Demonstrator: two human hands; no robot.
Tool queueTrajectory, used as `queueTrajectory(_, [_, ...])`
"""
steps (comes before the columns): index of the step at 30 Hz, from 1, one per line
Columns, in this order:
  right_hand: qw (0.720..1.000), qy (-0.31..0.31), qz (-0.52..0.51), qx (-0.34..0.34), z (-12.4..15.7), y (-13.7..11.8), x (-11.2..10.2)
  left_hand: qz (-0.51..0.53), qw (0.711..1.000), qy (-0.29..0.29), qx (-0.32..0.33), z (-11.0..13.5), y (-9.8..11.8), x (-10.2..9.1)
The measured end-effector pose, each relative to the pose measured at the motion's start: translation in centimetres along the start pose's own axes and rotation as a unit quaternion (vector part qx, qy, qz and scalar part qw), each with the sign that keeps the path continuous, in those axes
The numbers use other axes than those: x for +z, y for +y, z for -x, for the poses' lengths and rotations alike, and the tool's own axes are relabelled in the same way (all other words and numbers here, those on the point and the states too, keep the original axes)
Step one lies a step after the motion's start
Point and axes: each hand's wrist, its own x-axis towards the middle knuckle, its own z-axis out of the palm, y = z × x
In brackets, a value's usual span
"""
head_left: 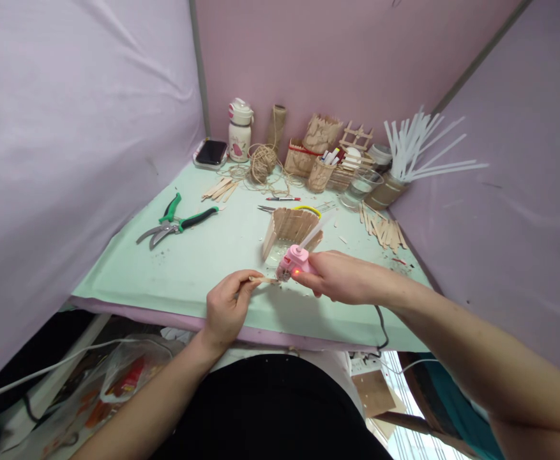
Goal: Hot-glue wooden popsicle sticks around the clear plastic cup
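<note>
My left hand pinches a short wooden stick near the front edge of the pale green table. My right hand grips a pink glue gun with a red light on and a white glue rod sticking out of its back. The gun's nozzle points left and meets the end of the stick. Just behind both hands stands a half-built box of wooden sticks.
Green-handled pruning shears lie at left. Loose craft sticks lie at right. At the back stand a twine ball, a phone, a white bottle, stick-built holders and a cup of white glue rods. Pink walls enclose the table.
</note>
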Motion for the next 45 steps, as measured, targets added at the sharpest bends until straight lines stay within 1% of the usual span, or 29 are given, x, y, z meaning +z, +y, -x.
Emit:
queueTrajectory(9, [1.0,-0.013,-0.007,0.019,0.1,-0.2,-0.1,0.001,1.0,0.0,-0.007,0.1,-0.1,0.1])
queueTrajectory(16, [1.0,-0.022,-0.001,0.013,-0.1,-0.1,-0.1,-0.006,1.0,0.0,-0.007,0.2,-0.2,-0.1])
queueTrajectory(21, [1.0,-0.013,0.003,0.011,-0.2,0.1,0.1,0.001,1.0,-0.002,-0.008,0.1,-0.2,0.0])
queueTrajectory(30, [1.0,-0.004,0.001,0.004,0.0,-0.5,0.0,0.005,1.0,0.0,-0.024,0.2,-0.4,0.1])
queueTrajectory(34, [1.0,-0.011,0.01,0.006,-0.5,-0.4,0.3,0.013,0.999,-0.022,-0.024,0.3,-0.3,0.2])
queueTrajectory(36, [1.0,-0.002,0.014,0.003,-0.5,-0.2,0.5,0.014,0.999,-0.034,-0.022,0.3,-0.2,0.3])
queueTrajectory(40, [0.999,0.035,0.011,0.014,0.4,0.0,0.3,0.027,0.999,-0.027,-0.018,0.3,0.1,0.3])
queueTrajectory(45, [0.998,0.026,-0.055,0.019,1.9,0.3,-0.2,0.008,0.999,-0.034,0.004,0.3,0.3,0.2])
